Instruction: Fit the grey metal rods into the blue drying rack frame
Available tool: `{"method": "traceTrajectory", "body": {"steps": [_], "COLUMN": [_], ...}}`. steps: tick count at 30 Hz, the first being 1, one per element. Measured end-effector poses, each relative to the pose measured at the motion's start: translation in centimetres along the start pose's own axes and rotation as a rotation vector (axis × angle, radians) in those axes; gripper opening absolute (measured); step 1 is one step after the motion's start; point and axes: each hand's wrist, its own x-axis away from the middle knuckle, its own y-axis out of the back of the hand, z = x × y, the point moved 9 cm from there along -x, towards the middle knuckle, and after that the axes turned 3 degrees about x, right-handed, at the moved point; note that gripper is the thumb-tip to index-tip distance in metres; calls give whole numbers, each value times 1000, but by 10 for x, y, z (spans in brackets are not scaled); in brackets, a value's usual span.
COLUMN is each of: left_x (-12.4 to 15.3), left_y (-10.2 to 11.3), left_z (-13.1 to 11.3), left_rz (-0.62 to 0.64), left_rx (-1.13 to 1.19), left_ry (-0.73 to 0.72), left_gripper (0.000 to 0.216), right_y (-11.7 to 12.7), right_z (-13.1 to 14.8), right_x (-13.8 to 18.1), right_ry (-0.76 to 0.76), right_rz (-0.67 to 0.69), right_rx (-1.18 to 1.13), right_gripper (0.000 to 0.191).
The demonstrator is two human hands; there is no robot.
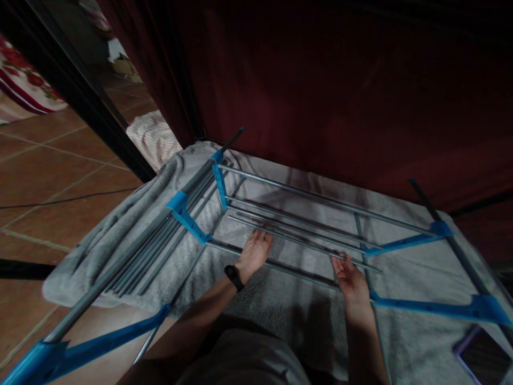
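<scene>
A drying rack frame of grey metal tubes (296, 187) with blue plastic connectors (190, 223) lies in front of me. A thin grey rod (296, 240) runs crosswise inside it, and its two ends are free of the connectors. My left hand (255, 250), with a black band on the wrist, has its fingers at the rod left of its middle. Nearer the rod's right end, my right hand (351, 277) holds it from below between thumb and fingers. Just beyond are two similar rods (280, 214), reaching toward the blue arm (401, 243) on the right.
Several loose grey rods (160, 246) lie side by side on the grey blanket (92, 251) at the left. A phone (484, 355) rests at the lower right. Dark red fabric (320, 96) hangs behind the rack. Dark poles (80, 80) stand over the tiled floor (48, 171).
</scene>
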Motion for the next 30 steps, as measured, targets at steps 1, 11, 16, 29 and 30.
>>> {"method": "traceTrajectory", "body": {"steps": [1, 11, 16, 29, 30], "left_x": [0, 1, 2, 1, 1], "left_y": [1, 2, 3, 17, 19], "left_z": [0, 1, 13, 3, 2], "left_rz": [-7, -40, -58, -96, -93], "left_rx": [-4, 65, 129, 131, 121], "left_ry": [-6, -10, 58, 4, 0], "left_gripper": [30, 30, 32, 37, 38], "right_y": [-2, -4, -3, 5, 5], "right_z": [2, 7, 6, 1, 0], "right_x": [1, 12, 10, -7, -8], "right_ry": [17, 11, -6, -29, -52], "right_rz": [11, -34, -51, -54, -65], "right_rx": [13, -12, -55, -56, -58], "right_gripper": [13, 8, 5, 15, 16]}}
